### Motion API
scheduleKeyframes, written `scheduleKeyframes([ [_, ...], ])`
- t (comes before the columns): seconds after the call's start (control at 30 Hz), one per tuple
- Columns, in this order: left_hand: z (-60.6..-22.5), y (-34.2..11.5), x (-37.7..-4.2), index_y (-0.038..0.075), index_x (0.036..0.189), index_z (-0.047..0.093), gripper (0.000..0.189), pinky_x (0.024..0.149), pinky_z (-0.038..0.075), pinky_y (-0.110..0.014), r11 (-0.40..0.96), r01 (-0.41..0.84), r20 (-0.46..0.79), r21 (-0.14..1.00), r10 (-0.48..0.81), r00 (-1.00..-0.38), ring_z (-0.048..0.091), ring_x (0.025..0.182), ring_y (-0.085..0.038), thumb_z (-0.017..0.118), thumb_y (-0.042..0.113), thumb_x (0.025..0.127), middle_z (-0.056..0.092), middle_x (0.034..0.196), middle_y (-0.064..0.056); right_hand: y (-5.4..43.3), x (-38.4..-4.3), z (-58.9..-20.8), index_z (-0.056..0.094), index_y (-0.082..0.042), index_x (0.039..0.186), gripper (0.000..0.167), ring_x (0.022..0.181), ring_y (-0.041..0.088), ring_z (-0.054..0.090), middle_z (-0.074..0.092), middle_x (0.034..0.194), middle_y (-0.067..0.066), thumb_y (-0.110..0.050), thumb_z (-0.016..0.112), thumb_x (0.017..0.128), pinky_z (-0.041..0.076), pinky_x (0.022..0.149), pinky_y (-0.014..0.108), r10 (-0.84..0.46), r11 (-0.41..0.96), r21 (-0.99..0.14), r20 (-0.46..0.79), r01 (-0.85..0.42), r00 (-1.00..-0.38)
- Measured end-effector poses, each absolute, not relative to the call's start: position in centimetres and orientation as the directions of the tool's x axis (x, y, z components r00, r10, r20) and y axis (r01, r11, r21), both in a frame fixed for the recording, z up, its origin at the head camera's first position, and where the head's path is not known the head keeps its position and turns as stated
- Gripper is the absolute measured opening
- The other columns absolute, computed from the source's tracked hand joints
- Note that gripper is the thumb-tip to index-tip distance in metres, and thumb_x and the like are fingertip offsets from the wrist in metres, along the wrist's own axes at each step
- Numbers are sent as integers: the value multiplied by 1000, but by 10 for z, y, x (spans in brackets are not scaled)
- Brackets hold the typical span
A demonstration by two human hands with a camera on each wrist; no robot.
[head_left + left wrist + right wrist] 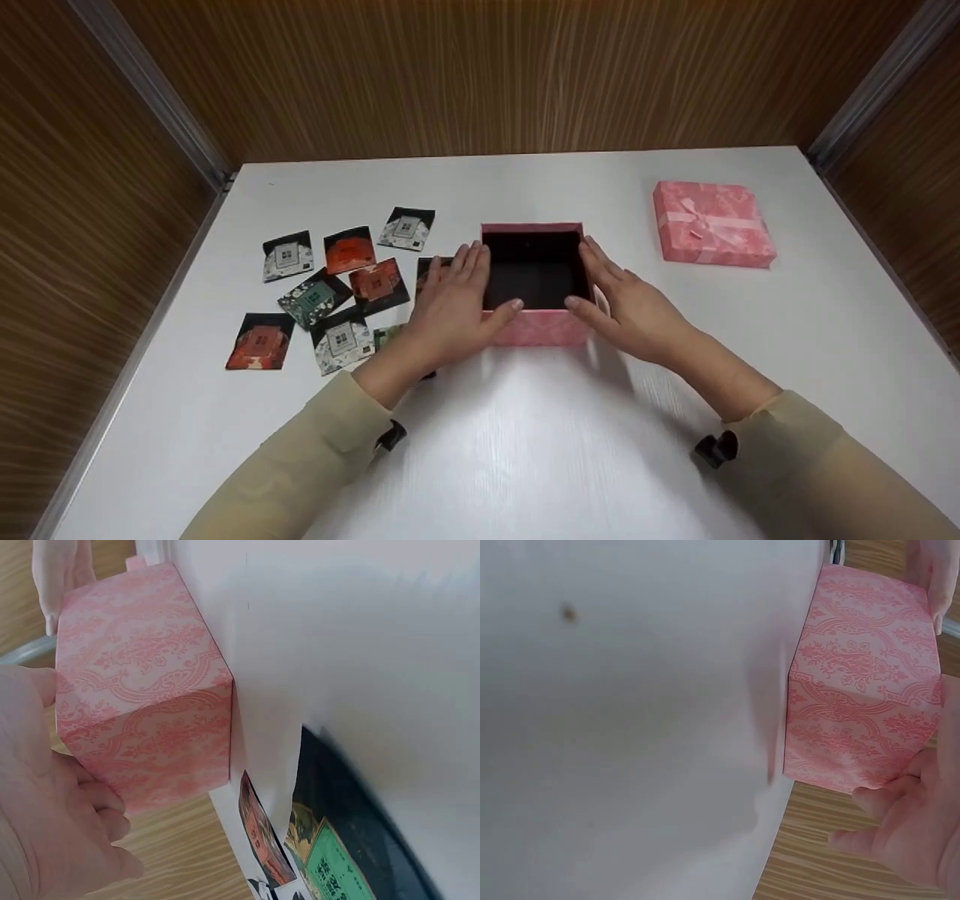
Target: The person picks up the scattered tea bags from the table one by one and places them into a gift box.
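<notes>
An open pink patterned box (pixel 536 330) with a dark inside stands at the middle of the white table (pixel 525 442). My left hand (pixel 454 300) lies flat against its left wall, fingers straight along the rim and thumb on the front edge. On the right wall my right hand (pixel 630 304) rests the same way. The left wrist view shows the box's wall (pixel 142 682) beside my left hand (pixel 52 825). The right wrist view shows the box (pixel 862 690) next to my right hand (pixel 922 832).
Several small sachets (pixel 322 296), black, red, green and white, lie scattered left of the box, one partly under my left hand. A pink lid with a ribbon bow (pixel 712 223) sits at the back right. Wood-panelled walls enclose the table.
</notes>
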State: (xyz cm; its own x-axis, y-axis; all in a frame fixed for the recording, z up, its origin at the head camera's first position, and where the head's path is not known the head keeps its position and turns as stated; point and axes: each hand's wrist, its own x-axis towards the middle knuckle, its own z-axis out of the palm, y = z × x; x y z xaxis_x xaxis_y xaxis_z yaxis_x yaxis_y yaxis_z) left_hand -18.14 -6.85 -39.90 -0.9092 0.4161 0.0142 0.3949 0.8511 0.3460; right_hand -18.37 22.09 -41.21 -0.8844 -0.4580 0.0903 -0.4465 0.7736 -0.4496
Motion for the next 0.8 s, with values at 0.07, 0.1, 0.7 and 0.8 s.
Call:
scheduleKeyframes([
  [0.07,-400,-69,-176,0,169,13,96,128,1,-58,852,393,9,346,416,-909,3,163,-30,38,69,107,13,175,-18,221,-179,-413,16,-9,171,86,148,41,44,10,178,4,-58,49,109,35,118,64,-458,773,-451,91,-447,-884],
  [0.1,-400,-70,-174,0,169,13,96,128,0,-57,852,393,6,345,417,-909,3,163,-30,37,69,106,12,175,-17,221,-176,-413,16,-10,171,86,148,42,43,10,178,3,-58,50,109,37,117,64,-458,773,-451,89,-446,-884],
  [0.7,-397,-75,-135,-4,167,19,95,128,-2,-56,855,437,28,280,448,-894,11,161,-34,37,68,107,20,172,-21,220,-135,-409,18,-8,170,87,150,38,42,12,177,5,-56,54,108,35,118,63,-465,778,-435,90,-455,-881],
  [0.8,-397,-75,-129,-4,166,20,95,128,0,-57,857,440,31,271,449,-893,14,161,-34,36,68,107,21,172,-21,220,-129,-409,18,-7,170,87,151,36,41,13,177,5,-55,55,108,33,119,63,-471,777,-425,97,-464,-877],
])
